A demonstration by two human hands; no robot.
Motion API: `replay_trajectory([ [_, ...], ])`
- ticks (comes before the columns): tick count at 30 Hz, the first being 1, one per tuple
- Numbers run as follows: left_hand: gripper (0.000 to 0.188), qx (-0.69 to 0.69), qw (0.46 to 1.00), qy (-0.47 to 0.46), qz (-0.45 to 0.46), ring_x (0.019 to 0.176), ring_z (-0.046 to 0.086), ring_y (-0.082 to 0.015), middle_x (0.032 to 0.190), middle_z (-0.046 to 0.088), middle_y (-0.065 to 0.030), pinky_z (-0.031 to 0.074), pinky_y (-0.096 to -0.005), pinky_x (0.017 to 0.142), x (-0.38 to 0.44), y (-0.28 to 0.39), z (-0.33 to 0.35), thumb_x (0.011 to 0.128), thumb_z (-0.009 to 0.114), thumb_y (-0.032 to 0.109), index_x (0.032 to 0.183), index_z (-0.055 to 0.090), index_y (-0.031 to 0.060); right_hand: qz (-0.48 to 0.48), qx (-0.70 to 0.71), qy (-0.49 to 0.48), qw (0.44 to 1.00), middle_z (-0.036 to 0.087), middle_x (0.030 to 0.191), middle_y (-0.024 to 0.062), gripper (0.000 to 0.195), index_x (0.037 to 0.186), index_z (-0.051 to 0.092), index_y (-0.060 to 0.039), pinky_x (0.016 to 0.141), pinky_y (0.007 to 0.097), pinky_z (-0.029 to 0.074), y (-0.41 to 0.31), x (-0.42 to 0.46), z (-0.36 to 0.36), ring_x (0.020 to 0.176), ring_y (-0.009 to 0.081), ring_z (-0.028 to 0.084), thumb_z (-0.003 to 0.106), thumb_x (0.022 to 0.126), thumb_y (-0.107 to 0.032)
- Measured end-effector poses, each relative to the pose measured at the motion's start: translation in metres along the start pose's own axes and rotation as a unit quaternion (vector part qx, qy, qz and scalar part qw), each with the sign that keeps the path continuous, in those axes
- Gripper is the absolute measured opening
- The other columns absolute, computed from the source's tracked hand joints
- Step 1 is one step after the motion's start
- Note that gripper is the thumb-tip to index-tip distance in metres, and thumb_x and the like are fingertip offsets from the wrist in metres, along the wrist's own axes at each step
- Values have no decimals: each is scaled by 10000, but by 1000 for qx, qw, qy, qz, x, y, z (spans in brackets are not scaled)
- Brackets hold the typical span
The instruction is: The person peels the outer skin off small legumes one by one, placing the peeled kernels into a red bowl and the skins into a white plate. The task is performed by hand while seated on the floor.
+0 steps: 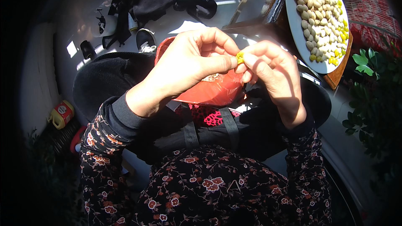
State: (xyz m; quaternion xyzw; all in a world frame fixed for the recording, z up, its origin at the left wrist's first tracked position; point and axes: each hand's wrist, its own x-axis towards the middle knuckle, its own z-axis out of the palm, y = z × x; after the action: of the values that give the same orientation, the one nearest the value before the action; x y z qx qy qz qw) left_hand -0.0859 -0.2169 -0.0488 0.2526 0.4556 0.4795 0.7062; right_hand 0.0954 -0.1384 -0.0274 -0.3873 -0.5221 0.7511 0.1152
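Note:
Between the thumb and fingertips of my left hand [191, 59] is a small yellow ginkgo kernel [240, 57]. My right hand [273, 70] pinches the same kernel from the other side, so the fingertips of both hands nearly meet. Below them a red plastic bag [207, 92] lines a container between my legs; some pale bits, perhaps shells, show inside it. To the upper right, a white oval plate [293, 25] holds many pale unshelled ginkgo nuts [318, 15] and several yellow kernels [344, 34] along its right side.
The plate rests on a wooden stool or small table [337, 69]. Green leafy plants [364, 62] stand at the right. Black clothing [147, 0], a black-and-white shoe [146, 40] and a dark cup [87, 49] lie ahead. A yellow jug [62, 114] stands at the left.

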Motion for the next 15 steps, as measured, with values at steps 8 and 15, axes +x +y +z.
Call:
replay_trajectory([
  [8,122,28,996,3,83,833,601,-86,883,623,-33,491,-231,803,0,-6,3,812,650,-16,925,604,-11,22,3,-4,1000,627,808,78,163,943,567,24,646,213,449,1,0,-4,680,94,560,518,895,-123],
  [15,114,84,994,38,63,833,601,-85,901,617,-25,494,-233,800,-2,-3,3,807,659,-7,916,626,-14,10,26,-16,999,623,829,80,144,943,557,27,661,218,456,5,1,-4,695,94,564,507,891,-98],
])
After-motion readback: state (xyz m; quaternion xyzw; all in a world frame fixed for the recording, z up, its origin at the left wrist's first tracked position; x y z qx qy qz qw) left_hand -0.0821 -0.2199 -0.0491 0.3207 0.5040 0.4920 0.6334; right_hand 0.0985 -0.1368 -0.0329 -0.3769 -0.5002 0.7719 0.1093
